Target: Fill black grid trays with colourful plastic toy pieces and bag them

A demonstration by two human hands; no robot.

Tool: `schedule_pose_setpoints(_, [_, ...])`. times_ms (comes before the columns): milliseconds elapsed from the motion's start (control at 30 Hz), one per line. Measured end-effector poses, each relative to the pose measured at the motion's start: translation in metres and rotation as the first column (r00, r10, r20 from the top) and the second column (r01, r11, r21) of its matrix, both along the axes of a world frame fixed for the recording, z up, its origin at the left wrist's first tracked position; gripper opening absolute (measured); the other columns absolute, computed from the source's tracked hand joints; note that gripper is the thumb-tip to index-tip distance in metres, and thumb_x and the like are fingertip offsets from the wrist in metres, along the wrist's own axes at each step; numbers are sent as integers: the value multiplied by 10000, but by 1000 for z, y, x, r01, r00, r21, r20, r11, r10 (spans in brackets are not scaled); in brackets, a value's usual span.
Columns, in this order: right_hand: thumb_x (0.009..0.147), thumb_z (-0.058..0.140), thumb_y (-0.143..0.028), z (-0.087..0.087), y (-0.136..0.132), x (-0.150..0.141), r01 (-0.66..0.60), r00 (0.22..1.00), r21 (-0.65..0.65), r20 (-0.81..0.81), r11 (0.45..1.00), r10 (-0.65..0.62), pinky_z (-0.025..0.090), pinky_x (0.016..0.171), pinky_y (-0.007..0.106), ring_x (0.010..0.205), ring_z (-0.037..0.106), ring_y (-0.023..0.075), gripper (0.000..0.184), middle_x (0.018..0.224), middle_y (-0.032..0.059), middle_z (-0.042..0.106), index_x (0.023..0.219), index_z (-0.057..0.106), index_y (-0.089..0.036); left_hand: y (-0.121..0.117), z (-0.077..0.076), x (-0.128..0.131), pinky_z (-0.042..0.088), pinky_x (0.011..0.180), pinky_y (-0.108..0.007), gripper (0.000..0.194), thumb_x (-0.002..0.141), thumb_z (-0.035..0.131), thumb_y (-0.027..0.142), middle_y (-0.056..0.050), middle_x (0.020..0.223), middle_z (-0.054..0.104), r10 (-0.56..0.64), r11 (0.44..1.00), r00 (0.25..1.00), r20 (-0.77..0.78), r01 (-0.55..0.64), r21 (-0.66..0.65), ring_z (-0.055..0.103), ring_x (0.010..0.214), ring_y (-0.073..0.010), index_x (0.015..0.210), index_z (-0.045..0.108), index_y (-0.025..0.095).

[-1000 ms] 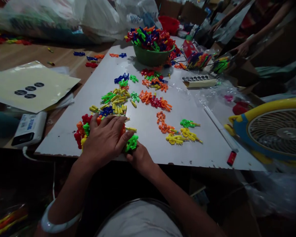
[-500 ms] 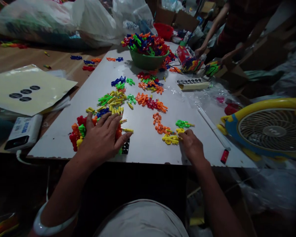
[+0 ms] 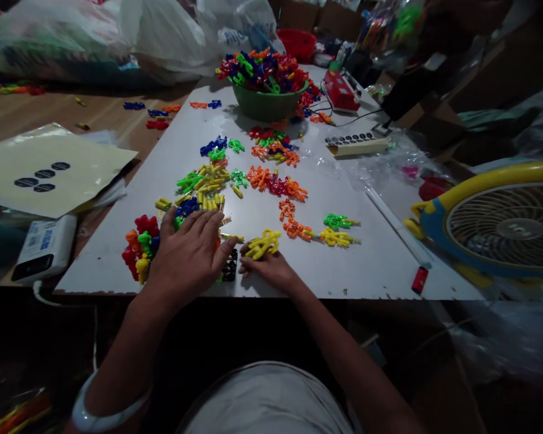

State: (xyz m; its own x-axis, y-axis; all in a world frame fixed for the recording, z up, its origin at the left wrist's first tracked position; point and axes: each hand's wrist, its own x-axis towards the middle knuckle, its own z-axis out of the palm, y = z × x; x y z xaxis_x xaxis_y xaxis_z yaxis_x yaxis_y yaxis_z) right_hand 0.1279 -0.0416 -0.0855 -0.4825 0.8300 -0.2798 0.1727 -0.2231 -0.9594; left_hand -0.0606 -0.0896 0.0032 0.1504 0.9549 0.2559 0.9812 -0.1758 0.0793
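Observation:
My left hand (image 3: 185, 250) lies flat over a cluster of small plastic figures, fingers stretched forward. Red, orange and green figures (image 3: 138, 244) stick out at its left side, and a black piece with round cells (image 3: 229, 266) shows beside its thumb. Close by on the right, my right hand (image 3: 269, 268) grips a yellow plastic figure (image 3: 263, 244) between thumb and fingers. Another yellow figure (image 3: 337, 237) lies on the white table with a thin yellow stick at its end, just below a green figure (image 3: 337, 221). Beyond my left hand is a pile of yellow sticks (image 3: 210, 184).
A green bowl (image 3: 269, 102) heaped with coloured figures stands at the back. At right are a yellow-and-blue fan (image 3: 502, 223), a white rod (image 3: 393, 226) and a red cylinder (image 3: 420, 279). A power bank (image 3: 45, 247) with a cable sits at left.
My right hand has moved left from the yellow figures toward my left hand, carrying one of them. My left hand stays nearly in place. The other person's hands have lifted their bundles off the table.

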Motion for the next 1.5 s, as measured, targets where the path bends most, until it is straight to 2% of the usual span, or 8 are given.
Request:
schedule_pose_setpoints(400, [945,411,-228,-3,-15,-64,-236,932,494,359,837,50,469,726,301,814,577,182,147,919,39,623,975,554,-212,1,-2,3,139,1178,-581,584,982,305,493,-172,1364,583,9,1000,1000,20,-9,-3,491,1302,-334,1350,512,90])
schedule_pose_setpoints(567, [876,504,-173,7,4,-19,-261,926,634,378,728,2,462,782,294,881,571,182,124,972,58,609,990,546,-195,0,0,0,150,1176,-565,539,987,312,454,-164,1334,605,-1,1000,1000,15,1,10,513,1279,-324,1330,524,97])
schedule_pose_setpoints(667, [882,437,-139,9,25,43,-66,709,714,525,697,-471,439,746,333,847,553,210,160,971,115,587,940,585,-160,-4,3,-4,155,1181,-540,513,985,322,467,-123,1321,621,-52,999,998,40,53,-9,523,1273,-297,1318,537,141])
schedule_pose_setpoints(800, [823,531,-163,9,48,100,-124,442,640,720,759,-535,405,667,336,773,546,221,76,948,133,579,818,606,-155,-7,3,-9,165,1181,-516,509,979,342,495,-87,1315,633,-118,992,990,76,120,-29,542,1258,-268,1351,517,196])
schedule_pose_setpoints(933, [775,601,-224,6,46,87,-29,695,590,592,807,-408,444,661,309,757,577,196,66,800,51,587,766,544,-193,-7,1,-10,176,1175,-516,491,994,312,463,-81,1309,639,-116,992,990,76,119,-34,544,1260,-257,1365,510,210])
schedule_pose_setpoints(1067, [740,629,-278,-4,23,25,140,987,182,50,973,-151,528,634,314,672,648,169,203,749,-8,618,874,489,-219,-6,2,-7,181,1173,-525,514,998,290,445,-105,1364,601,-102,994,994,48,103,-28,517,1291,-266,1402,476,188])
schedule_pose_setpoints(1200, [720,661,-288,-16,7,-28,14,968,103,-251,995,12,552,663,321,650,639,142,249,792,-17,632,900,504,-217,-6,3,-6,174,1179,-526,520,996,285,441,-111,1393,577,-95,995,995,38,96,-30,506,1305,-268,1404,471,178])
schedule_pose_setpoints(1500, [833,557,-173,-13,2,-50,-177,969,561,242,809,44,494,771,314,821,569,165,82,907,28,617,911,570,-192,-5,0,-5,183,1164,-543,527,986,322,457,-83,1458,517,-95,995,994,44,96,-29,496,1314,-291,1462,418,254])
